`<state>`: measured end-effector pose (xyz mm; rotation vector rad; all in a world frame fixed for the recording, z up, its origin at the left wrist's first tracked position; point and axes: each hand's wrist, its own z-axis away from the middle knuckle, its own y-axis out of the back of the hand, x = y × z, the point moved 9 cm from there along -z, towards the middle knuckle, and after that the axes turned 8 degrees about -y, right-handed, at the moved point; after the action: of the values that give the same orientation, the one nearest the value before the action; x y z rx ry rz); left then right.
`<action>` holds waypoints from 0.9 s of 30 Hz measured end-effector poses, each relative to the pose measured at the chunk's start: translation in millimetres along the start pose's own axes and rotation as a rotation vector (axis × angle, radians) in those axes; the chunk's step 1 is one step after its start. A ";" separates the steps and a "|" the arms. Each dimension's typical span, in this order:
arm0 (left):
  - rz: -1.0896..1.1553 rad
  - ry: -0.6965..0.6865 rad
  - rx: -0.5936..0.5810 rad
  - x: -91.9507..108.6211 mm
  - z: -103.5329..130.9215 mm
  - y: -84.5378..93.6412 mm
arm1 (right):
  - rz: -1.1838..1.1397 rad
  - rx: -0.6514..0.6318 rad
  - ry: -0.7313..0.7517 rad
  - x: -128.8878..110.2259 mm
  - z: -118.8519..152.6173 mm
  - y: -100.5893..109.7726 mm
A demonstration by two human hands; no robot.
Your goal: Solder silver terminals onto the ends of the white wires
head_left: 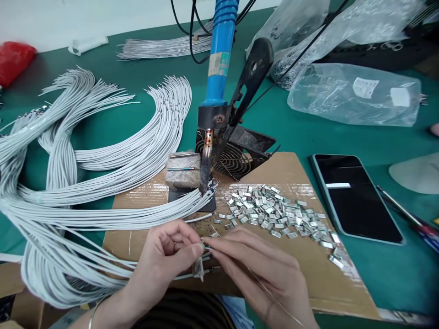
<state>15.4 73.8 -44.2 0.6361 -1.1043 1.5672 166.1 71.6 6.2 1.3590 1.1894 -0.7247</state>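
Overall, places are given from the cardboard sheet (295, 269).
Table: a green table (295, 128) lies under the cardboard sheet and runs out past it on every side.
Cables: bundles of white cables (103, 160) arc across the table off the sheet's left side, their stripped ends gathered at the sheet's far left part.
Bags: clear plastic bags (353, 93) lie on the table beyond the sheet's far right corner.
Soldering iron: a blue-handled soldering iron (219, 59) is clamped in a black stand at the sheet's far edge, tip pointing down, with a small fan (236, 157) just behind it.
Phone: a dark phone (356, 196) lies flat just off the sheet's right edge.
Clips: a pile of small metal clips (277, 212) covers the sheet's middle and right.
Left hand: the left hand (168, 251), at the sheet's near edge, pinches a thin wire end (206, 249) between thumb and forefinger.
Right hand: the right hand (260, 269), beside it over the near edge, has fingertips drawn together on the same wire end, a thin strand trailing across its back.
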 end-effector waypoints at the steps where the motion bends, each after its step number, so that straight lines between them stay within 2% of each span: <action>1: 0.000 0.003 0.000 -0.7 -0.5 0.3 | 0.042 -0.020 0.024 -3.2 -0.9 0.6; 5: -0.066 -0.028 -0.119 -6.0 -3.1 -3.2 | 0.062 -0.036 0.114 -14.4 -4.0 7.2; 8: -0.100 -0.072 -0.136 -7.3 -2.9 -1.7 | 0.038 -0.075 0.101 -13.6 -2.1 8.2; 9: -0.104 -0.083 -0.125 -6.9 -2.6 -0.6 | 0.030 -0.049 0.065 -10.8 -1.2 11.2; 11: -0.123 -0.107 -0.083 -4.2 -2.0 3.1 | -0.007 0.109 -0.073 -0.8 1.5 24.9; 13: -0.149 -0.131 -0.035 -0.9 -2.1 7.1 | -0.111 0.306 -0.285 14.4 8.7 37.9; 14: -0.158 -0.147 -0.015 0.9 -2.4 8.5 | -0.191 0.357 -0.404 23.0 12.9 37.4; 17: -0.177 -0.213 0.008 7.3 -3.6 6.6 | -0.468 0.303 -0.719 41.5 20.8 10.0; 19: -0.213 -0.288 0.016 15.3 -3.5 2.1 | -0.621 0.240 -0.832 44.7 22.9 -9.9; 22: -0.344 -0.387 0.016 29.1 -1.3 -7.0 | -0.658 0.221 -0.866 43.9 22.4 -20.8; 27: -0.578 -0.514 0.009 44.2 5.3 -16.5 | -0.567 0.257 -0.826 41.4 21.2 -19.7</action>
<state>17.4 89.1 0.8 1.2838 -1.1404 0.9276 164.7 58.2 -42.4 0.7444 0.8001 -1.6921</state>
